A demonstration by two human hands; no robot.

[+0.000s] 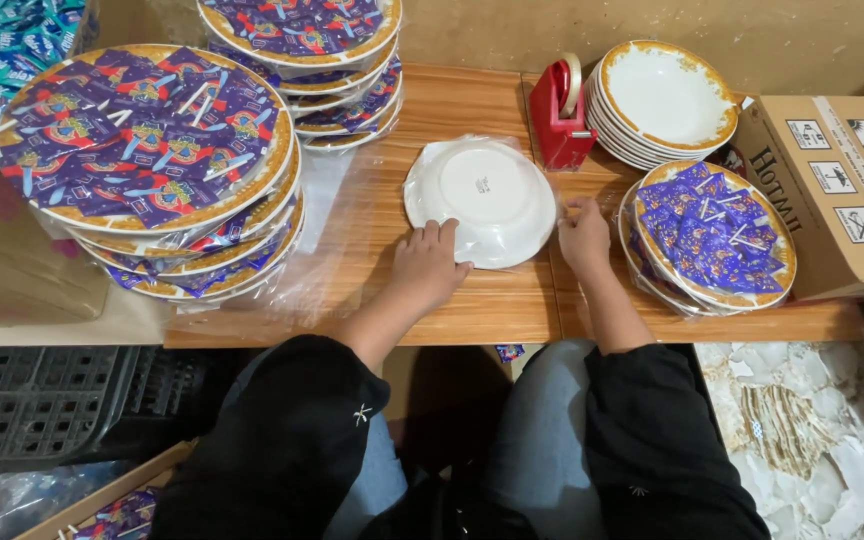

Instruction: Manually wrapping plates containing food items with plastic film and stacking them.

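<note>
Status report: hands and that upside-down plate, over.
Left hand and right hand pressing clear wrap around upside-down white plate. Red tape dispenser close behind. Nothing blocking.

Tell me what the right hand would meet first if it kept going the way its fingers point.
The right hand points up the table. Straight on, it would likely meet the red tape dispenser first; the upside-down white plate lies just to its left.

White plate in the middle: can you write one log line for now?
left hand: on upside-down white plate | right hand: at its plastic wrap | tape dispenser: behind
</note>
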